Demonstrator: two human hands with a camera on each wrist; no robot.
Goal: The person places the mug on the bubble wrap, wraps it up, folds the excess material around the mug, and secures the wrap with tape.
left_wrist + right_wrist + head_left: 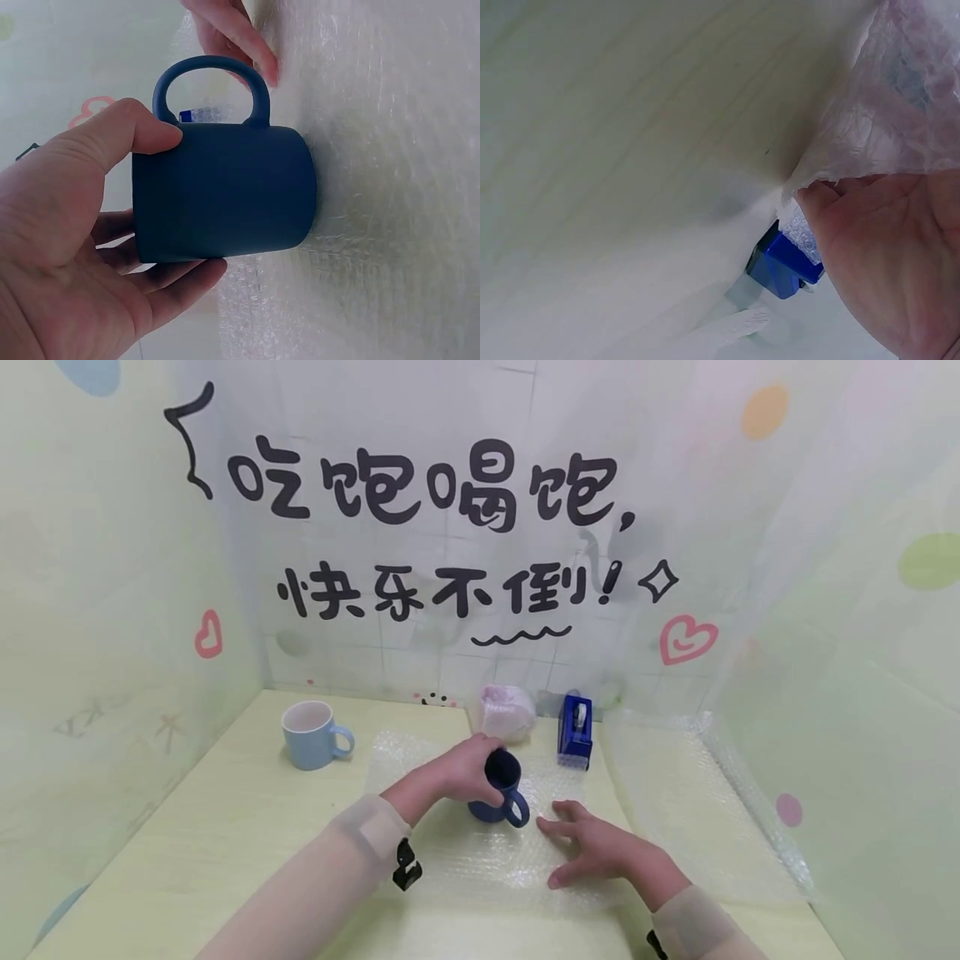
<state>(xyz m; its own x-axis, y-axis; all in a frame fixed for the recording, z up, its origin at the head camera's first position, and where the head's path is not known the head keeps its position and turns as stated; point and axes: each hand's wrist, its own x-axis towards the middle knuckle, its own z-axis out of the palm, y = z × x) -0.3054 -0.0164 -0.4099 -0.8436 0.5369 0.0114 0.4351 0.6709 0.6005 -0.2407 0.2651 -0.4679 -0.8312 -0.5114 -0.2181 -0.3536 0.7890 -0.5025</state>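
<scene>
My left hand (471,770) grips a dark blue mug (225,195), its thumb near the handle and its fingers round the opposite side. The mug's base is at a sheet of bubble wrap (495,860) on the table, with the handle toward my right hand. Fingers spread, the right hand (596,847) lies low over the sheet's right part. From the right wrist, the wrap's edge (840,161) covers those fingers, which show blurred through the plastic. Behind the mug sits a bundle wrapped in whitish bubble wrap (506,714).
A light blue mug (307,747) stands at the back left of the table (195,835). The blue tape dispenser (576,735) is at the back right, its front edge overlapped by wrap. More bubble wrap (697,810) lies along the right side. Printed curtains enclose the table.
</scene>
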